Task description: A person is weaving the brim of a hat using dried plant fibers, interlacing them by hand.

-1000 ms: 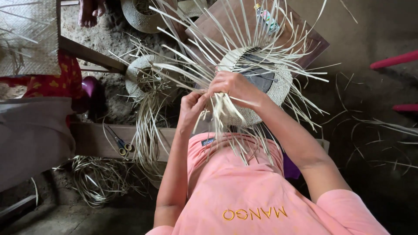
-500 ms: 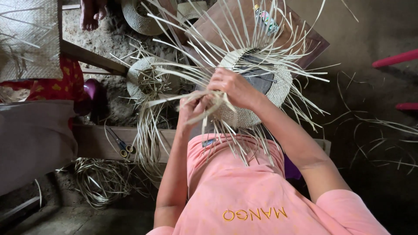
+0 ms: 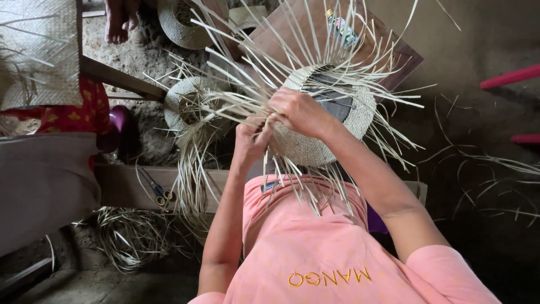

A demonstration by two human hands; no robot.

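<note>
Bare earthen floor [image 3: 140,56] strewn with pale straw scraps forms the setting, seen from above the worker's pink shirt [image 3: 315,247]. Centre: a half-woven straw hat [image 3: 315,143], its finished crown tightly plaited in a fine pale weave over a dark block, its edge bristling with long flat loose strands [image 3: 236,101] that radiate in all directions. The hat sits in front of the worker's chest, raised above the lap. The right hand [image 3: 301,112] lies over the crown's near edge, fingers curled shut around a bundle of strands. The left hand [image 3: 250,141], just beside it, pinches further strands between thumb and bent fingers. Left: a second unfinished hat [image 3: 188,104], scissors [image 3: 160,194] on a wooden plank [image 3: 121,186], and a coil of straw [image 3: 132,236] below.
</note>
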